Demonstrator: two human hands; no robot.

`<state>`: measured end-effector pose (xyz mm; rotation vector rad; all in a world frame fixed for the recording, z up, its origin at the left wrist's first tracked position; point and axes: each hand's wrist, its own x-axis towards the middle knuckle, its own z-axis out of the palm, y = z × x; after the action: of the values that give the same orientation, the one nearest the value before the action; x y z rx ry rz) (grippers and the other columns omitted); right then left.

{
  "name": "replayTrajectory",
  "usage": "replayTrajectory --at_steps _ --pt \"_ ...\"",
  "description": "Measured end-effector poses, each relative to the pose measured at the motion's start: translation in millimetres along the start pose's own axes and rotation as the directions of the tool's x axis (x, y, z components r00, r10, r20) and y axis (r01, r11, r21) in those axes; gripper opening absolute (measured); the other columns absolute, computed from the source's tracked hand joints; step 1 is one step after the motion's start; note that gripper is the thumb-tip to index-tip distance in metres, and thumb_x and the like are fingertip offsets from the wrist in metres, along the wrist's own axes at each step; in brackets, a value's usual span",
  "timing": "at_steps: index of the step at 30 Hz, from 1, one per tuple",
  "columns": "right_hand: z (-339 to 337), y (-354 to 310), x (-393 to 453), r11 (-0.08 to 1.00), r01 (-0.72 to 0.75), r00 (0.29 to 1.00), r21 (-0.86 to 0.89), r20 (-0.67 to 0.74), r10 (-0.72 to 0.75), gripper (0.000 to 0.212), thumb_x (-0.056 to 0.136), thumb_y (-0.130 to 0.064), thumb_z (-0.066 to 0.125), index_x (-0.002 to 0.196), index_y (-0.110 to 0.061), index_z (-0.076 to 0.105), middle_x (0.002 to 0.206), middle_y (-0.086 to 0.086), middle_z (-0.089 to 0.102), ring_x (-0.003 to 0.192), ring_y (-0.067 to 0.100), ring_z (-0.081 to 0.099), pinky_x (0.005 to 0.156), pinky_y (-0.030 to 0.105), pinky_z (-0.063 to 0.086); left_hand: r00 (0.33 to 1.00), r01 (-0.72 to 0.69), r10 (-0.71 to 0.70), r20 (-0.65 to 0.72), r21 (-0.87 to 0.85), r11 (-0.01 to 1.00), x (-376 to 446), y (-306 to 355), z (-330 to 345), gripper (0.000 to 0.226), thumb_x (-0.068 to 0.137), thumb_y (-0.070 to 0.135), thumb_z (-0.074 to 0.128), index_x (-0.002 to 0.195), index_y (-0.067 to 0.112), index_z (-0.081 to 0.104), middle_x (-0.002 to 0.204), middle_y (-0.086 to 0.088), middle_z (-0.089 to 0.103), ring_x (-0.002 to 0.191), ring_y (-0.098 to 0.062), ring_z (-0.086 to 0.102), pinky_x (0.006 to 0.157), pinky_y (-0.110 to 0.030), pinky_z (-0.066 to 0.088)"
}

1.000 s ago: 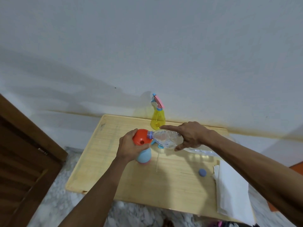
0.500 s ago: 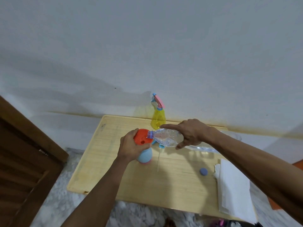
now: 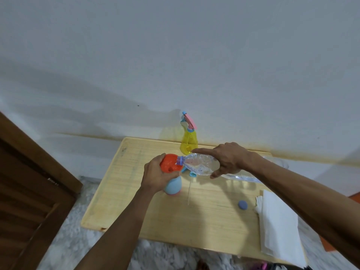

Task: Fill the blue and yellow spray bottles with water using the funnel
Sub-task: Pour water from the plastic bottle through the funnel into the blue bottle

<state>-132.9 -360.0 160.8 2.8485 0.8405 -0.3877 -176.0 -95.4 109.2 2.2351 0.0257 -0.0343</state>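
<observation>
My left hand [image 3: 155,175] grips the orange funnel [image 3: 170,163] that sits in the neck of the blue spray bottle [image 3: 173,187], which stands upright on the wooden table [image 3: 136,191]. My right hand [image 3: 228,159] holds a clear plastic water bottle [image 3: 198,165] tipped on its side, its mouth over the funnel's bowl. The yellow spray bottle [image 3: 189,143] with its pink and blue sprayer head on stands at the table's far edge by the wall. A blue sprayer head with a thin dip tube [image 3: 190,184] lies on the table behind the blue bottle.
A small blue cap [image 3: 243,205] lies right of centre. A stack of white paper napkins [image 3: 278,227] covers the table's right front. Another clear plastic item [image 3: 241,178] lies behind my right forearm. A dark wooden door [image 3: 29,191] stands at the left.
The scene has hardly changed: both hands keep their hold, and the water bottle stays tipped over the funnel. The view has shifted slightly.
</observation>
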Motion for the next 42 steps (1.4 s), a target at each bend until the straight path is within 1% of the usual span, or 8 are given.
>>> replayTrajectory --at_steps 3,7,11,14,20,27,33,42 --pt "3 0 -1 1.000 -0.004 1.000 0.010 0.003 0.004 0.102 0.078 -0.072 0.067 0.153 -0.057 -0.001 0.093 -0.001 0.062 0.081 0.022 0.053 0.065 0.032 0.041 1.000 0.000 0.000 -0.004 0.006 1.000 0 1 0 0.073 0.065 0.037 0.090 0.128 0.014 0.060 0.110 0.002 0.065 0.096 -0.015 0.060 0.073 -0.018 0.041" --pt "18 2 -5 0.997 -0.020 0.999 0.077 -0.030 0.022 0.103 0.075 -0.076 0.065 0.147 -0.064 -0.007 0.112 0.000 0.072 0.096 0.027 0.064 0.070 0.034 0.048 0.999 0.032 -0.032 -0.004 0.001 0.999 1 -1 1 0.080 0.063 0.039 0.090 0.132 0.015 0.058 0.113 0.003 0.065 0.098 -0.015 0.060 0.077 -0.020 0.042" --pt "29 -5 -19 0.957 -0.031 0.987 0.287 -0.142 0.075 0.101 0.076 -0.074 0.068 0.145 -0.068 -0.006 0.125 -0.001 0.069 0.110 0.023 0.064 0.085 0.034 0.051 0.999 0.047 -0.047 -0.007 -0.004 0.999 0 -1 1 0.080 0.062 0.039 0.091 0.131 0.016 0.058 0.116 0.001 0.065 0.098 -0.014 0.059 0.078 -0.020 0.041" --pt "36 -17 -30 0.870 -0.023 0.953 0.493 -0.251 0.168 0.103 0.072 -0.073 0.072 0.140 -0.074 -0.006 0.115 -0.006 0.068 0.097 0.015 0.067 0.087 0.036 0.054 0.998 0.059 -0.059 -0.005 -0.019 0.998 -1 0 0 0.087 0.063 0.038 0.091 0.137 0.014 0.053 0.126 0.000 0.062 0.106 -0.013 0.055 0.083 -0.022 0.040" --pt "47 -36 -52 0.637 0.037 0.750 0.770 -0.442 0.491 0.103 0.063 -0.075 0.076 0.147 -0.065 0.016 0.105 -0.013 0.067 0.094 0.006 0.068 0.085 0.032 0.055 0.999 0.035 -0.035 -0.002 -0.030 0.999 -1 1 1 0.082 0.065 0.035 0.090 0.135 0.011 0.055 0.125 -0.005 0.063 0.100 -0.012 0.052 0.082 -0.024 0.039" --pt "66 -48 -66 0.465 -0.007 0.523 0.885 -0.393 0.757 0.108 0.067 -0.052 0.088 0.147 -0.056 0.015 0.114 -0.004 0.068 0.103 0.017 0.068 0.086 0.037 0.054 0.999 0.026 -0.027 0.023 0.021 0.999 2 -4 -1 0.093 0.063 0.042 0.090 0.141 0.011 0.050 0.133 -0.009 0.059 0.112 -0.022 0.056 0.085 -0.028 0.040" --pt "83 -62 -71 0.379 -0.007 0.460 0.925 -0.334 0.823 0.108 0.068 -0.035 0.092 0.144 -0.053 0.019 0.113 -0.003 0.066 0.100 0.019 0.066 0.081 0.029 0.048 0.999 0.026 -0.027 0.025 0.011 1.000 2 -7 0 0.093 0.062 0.044 0.090 0.141 0.012 0.051 0.132 -0.009 0.057 0.117 -0.026 0.057 0.087 -0.028 0.040" --pt "88 -68 -79 0.329 0.005 0.394 0.944 -0.304 0.867 0.109 0.069 -0.026 0.093 0.150 -0.044 0.022 0.117 -0.001 0.063 0.109 0.014 0.065 0.094 0.038 0.053 0.998 -0.015 0.015 0.053 0.003 1.000 5 -10 0 0.082 0.063 0.042 0.090 0.132 0.013 0.056 0.118 -0.004 0.059 0.103 -0.020 0.056 0.081 -0.029 0.041"
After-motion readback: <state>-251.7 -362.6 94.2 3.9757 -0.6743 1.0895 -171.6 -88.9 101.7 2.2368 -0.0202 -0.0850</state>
